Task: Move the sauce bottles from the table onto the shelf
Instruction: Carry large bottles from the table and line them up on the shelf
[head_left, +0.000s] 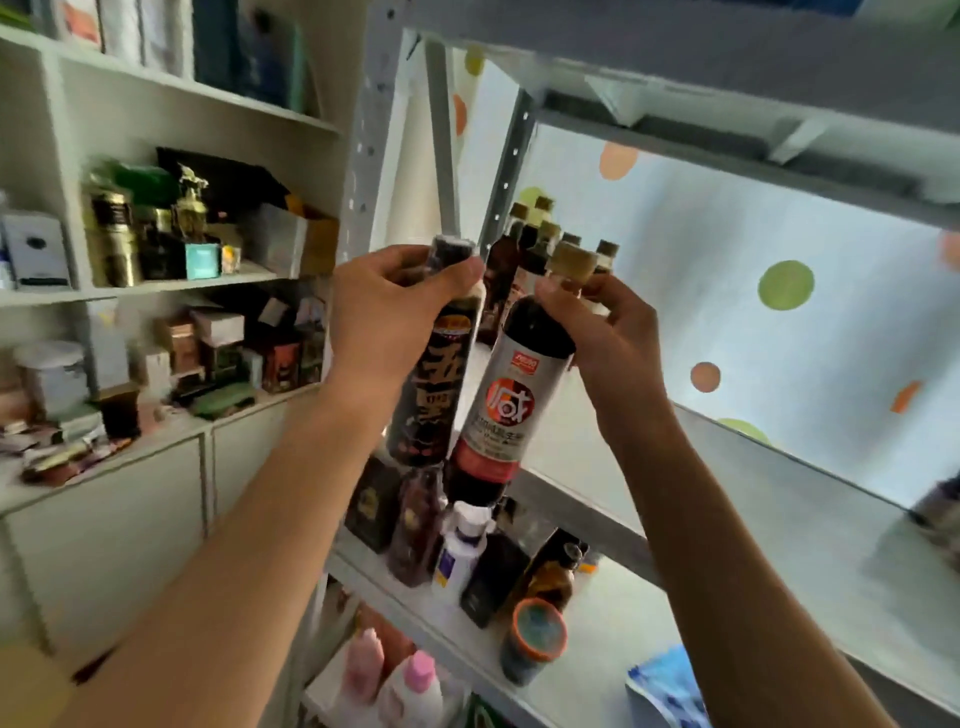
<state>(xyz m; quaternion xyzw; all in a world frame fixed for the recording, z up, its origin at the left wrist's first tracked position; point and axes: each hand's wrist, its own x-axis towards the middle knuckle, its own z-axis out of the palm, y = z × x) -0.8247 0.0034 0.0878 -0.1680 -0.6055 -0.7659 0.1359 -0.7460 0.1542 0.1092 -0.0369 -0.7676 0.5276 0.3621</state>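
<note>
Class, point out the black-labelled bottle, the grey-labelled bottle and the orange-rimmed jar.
Black-labelled bottle (434, 384): head view, on its label.
Grey-labelled bottle (506, 405): head view, on its label.
Orange-rimmed jar (537, 629): head view, on its top.

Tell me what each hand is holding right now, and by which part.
Left hand grips the black-labelled sauce bottle by its neck, just under the cap. Right hand holds the grey-labelled sauce bottle by its neck too.
</note>
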